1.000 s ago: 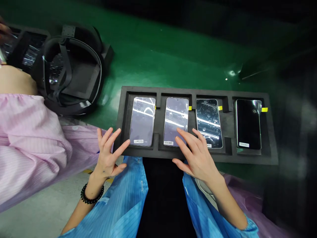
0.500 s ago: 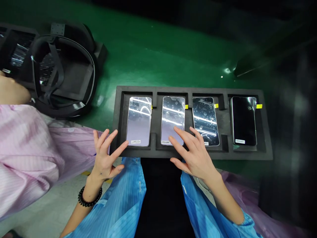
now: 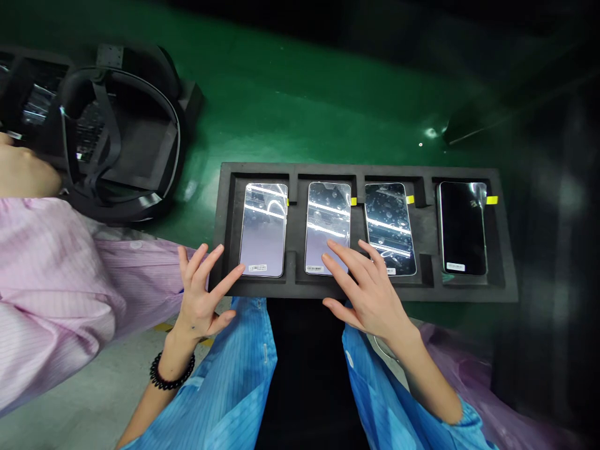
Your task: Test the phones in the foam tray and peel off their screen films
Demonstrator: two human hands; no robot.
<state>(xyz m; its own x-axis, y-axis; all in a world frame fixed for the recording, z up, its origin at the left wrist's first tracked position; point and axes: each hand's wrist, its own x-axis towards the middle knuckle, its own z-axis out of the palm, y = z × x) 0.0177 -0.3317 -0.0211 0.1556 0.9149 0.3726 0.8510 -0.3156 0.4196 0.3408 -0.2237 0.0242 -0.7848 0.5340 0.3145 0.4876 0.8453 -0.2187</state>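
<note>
A black foam tray [image 3: 290,290] lies before me, with several smartphones side by side in its compartments. My left hand [image 3: 201,300] is open, fingers spread, its index fingertip at the lower left corner of the leftmost phone [image 3: 263,231]. My right hand [image 3: 370,287] is open too, its fingertips over the lower part of the second phone [image 3: 328,212]; whether they press on it I cannot tell. Both of these screens are lit pale violet. The third phone [image 3: 389,219] has a dark screen with bubbles in its film, and the rightmost phone [image 3: 463,228] is black.
On the green table [image 3: 281,106], a black headset with straps [image 3: 175,125] stands at the left over another dark tray [image 3: 192,97]. A co-worker's hand [image 3: 28,172] and pink striped sleeve [image 3: 60,262] are at the left. Yellow tabs [image 3: 492,200] stick out beside the phones.
Almost nothing differs. Both hands stay in place over the tray, and the view has shifted very slightly.
</note>
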